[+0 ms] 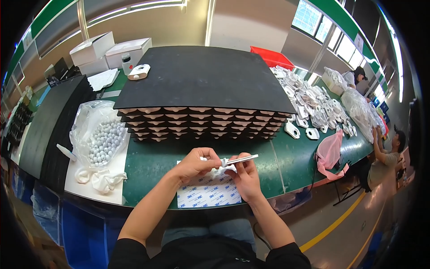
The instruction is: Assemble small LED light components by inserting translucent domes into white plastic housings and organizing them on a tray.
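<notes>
Above the table's front edge, my right hand [247, 178] grips a flat white plastic part [243, 158], held edge-on and slightly tilted. My left hand [200, 163] is closed beside it, fingertips pinched at the part's left end. A small white piece shows between the left fingers; its exact kind is too small to tell. Something white and crumpled or curved lies between the two hands, partly hidden by the fingers. Beneath them a white sheet with blue print [210, 193] lies on the green table [152, 179].
Right ahead stands a stack of black sheets [201, 76] with pale parts between layers. White balls [107, 139] fill a clear bag at left, near a white cloth [102, 179]. At right are heaped white parts [313, 101], a pink mesh bag [329, 152] and two people.
</notes>
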`<action>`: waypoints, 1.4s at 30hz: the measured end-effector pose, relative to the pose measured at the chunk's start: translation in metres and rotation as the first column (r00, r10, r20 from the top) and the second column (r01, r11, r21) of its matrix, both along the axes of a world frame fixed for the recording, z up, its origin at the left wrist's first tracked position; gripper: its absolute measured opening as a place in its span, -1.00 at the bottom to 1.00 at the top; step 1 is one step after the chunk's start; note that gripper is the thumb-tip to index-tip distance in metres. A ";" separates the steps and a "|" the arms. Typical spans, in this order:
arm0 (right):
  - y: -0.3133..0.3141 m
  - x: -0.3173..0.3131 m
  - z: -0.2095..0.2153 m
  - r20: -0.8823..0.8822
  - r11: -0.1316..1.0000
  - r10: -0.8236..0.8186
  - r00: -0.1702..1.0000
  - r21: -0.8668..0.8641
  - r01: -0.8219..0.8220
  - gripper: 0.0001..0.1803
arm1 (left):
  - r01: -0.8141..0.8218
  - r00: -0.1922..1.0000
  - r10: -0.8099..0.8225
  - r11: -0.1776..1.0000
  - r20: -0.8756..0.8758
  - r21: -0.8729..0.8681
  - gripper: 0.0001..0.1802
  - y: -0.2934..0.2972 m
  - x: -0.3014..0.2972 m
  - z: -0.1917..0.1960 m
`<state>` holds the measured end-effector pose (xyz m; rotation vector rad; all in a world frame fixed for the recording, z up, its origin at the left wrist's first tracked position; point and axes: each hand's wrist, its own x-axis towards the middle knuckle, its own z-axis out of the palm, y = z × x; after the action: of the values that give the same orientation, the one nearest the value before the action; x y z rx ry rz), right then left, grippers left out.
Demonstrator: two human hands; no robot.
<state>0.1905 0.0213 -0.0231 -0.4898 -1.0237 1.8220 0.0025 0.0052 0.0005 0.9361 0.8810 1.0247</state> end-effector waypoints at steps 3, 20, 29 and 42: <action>0.001 -0.006 -0.003 0.059 0.989 -0.054 0.997 0.142 0.045 -0.88 | 0.018 1.000 -0.018 1.000 0.021 -0.013 -0.83 -0.001 -0.002 0.000; 0.153 -0.194 0.149 0.467 0.704 -0.445 0.764 0.710 -0.023 -0.64 | -0.095 0.771 0.155 0.987 0.617 -0.129 -0.85 0.008 -0.021 0.000; 0.192 -0.244 0.153 0.744 0.896 -0.273 0.610 0.427 -0.119 -0.74 | -0.132 0.805 0.200 0.978 0.558 -0.160 -0.71 0.007 -0.022 -0.004; 0.173 0.008 0.172 0.351 0.591 -0.663 0.661 0.788 0.175 -0.71 | -0.182 0.871 0.228 0.972 0.435 -0.146 -0.65 0.006 -0.020 0.003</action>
<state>0.1983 0.1943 0.1490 -0.8033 -1.7540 0.6618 -0.0174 0.0111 0.0039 0.4900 0.6393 1.3035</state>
